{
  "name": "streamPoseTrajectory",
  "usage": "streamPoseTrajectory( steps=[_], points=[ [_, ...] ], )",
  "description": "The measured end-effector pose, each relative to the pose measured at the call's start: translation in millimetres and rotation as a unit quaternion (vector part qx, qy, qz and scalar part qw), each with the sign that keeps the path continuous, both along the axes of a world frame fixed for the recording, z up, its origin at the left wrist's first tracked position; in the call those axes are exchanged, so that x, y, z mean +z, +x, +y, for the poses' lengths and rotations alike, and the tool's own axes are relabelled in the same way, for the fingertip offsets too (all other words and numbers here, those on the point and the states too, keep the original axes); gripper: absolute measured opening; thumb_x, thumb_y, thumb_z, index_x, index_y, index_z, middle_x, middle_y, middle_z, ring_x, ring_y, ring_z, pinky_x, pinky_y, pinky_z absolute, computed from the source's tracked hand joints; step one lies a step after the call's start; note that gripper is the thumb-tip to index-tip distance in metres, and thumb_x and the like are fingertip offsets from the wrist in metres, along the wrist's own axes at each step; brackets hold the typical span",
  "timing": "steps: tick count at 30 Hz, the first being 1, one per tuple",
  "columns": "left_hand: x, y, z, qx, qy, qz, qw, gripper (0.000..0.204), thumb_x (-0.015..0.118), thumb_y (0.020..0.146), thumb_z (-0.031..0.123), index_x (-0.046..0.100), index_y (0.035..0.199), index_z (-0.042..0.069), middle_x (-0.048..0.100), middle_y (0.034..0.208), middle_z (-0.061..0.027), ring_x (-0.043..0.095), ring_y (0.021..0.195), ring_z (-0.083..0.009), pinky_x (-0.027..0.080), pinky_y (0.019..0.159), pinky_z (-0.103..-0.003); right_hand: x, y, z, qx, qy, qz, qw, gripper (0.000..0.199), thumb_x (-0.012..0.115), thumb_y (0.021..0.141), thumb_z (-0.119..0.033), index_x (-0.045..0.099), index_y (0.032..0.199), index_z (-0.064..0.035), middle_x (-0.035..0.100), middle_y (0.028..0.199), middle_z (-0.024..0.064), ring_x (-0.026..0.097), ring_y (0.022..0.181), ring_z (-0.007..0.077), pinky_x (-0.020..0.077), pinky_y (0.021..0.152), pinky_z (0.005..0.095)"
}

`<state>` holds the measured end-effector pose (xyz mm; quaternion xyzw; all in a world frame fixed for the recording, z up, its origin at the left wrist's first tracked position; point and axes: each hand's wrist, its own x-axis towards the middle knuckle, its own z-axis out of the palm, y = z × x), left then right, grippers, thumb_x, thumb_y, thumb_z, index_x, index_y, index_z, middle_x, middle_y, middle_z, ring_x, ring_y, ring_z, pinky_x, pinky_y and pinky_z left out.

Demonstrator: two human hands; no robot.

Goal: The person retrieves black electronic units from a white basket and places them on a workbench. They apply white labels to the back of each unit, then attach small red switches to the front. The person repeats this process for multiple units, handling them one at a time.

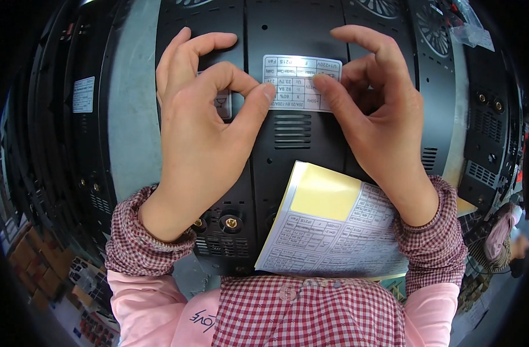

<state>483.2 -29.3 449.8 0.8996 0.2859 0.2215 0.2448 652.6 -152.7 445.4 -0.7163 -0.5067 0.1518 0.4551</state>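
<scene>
A silver printed label (pixel 299 72) is stretched between my two hands above a black metal panel (pixel 296 151). My left hand (pixel 202 118) pinches its lower left edge between thumb and index finger. My right hand (pixel 383 107) grips its right side, the thumb lying on the printed face; the fingertips behind it are hidden. Whether the label touches the panel cannot be told. Below the hands a sheet of labels (pixel 319 240) rests on the panels, with a bare yellow backing patch at its upper left. Part of another label shows behind my left hand.
More black panels with vent slots and round fan grilles (pixel 380 6) lie side by side. A black panel on the left carries a similar label (pixel 83 95). Clear plastic wrap (pixel 471 34) lies at the upper right. A person (pixel 498 240) is at the far right. Cardboard boxes (pixel 39 266) stand lower left.
</scene>
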Motion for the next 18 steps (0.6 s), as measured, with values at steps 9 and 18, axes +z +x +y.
streamPoseTrajectory(
  steps=[9,18],
  points=[
    [-1,2,-2,-0.005,0.014,0.008,1.0,0.016,0.079,0.081,0.016,0.069,0.078,0.004,0.058,0.134,-0.0124,0.037,0.139,-0.0367,0.025,0.113,-0.049,13,-4,3,0.011,-0.049,-0.089,0.995,0.047,0.075,0.086,-0.001,0.055,0.128,-0.0106,0.06,0.077,-0.0034,0.055,0.063,-0.0004,0.041,0.052,0.0138],
    [0,2,-1,-0.011,0.022,0.017,1.0,0.016,0.079,0.08,0.015,0.069,0.077,0.003,0.058,0.134,-0.0128,0.038,0.139,-0.0361,0.025,0.114,-0.048,6,-6,2,-0.002,0.015,-0.077,0.997,0.047,0.075,0.085,0.001,0.058,0.127,-0.012,0.056,0.076,-0.0045,0.052,0.061,-0.0006,0.0396,0.051,0.0145]
  ],
)
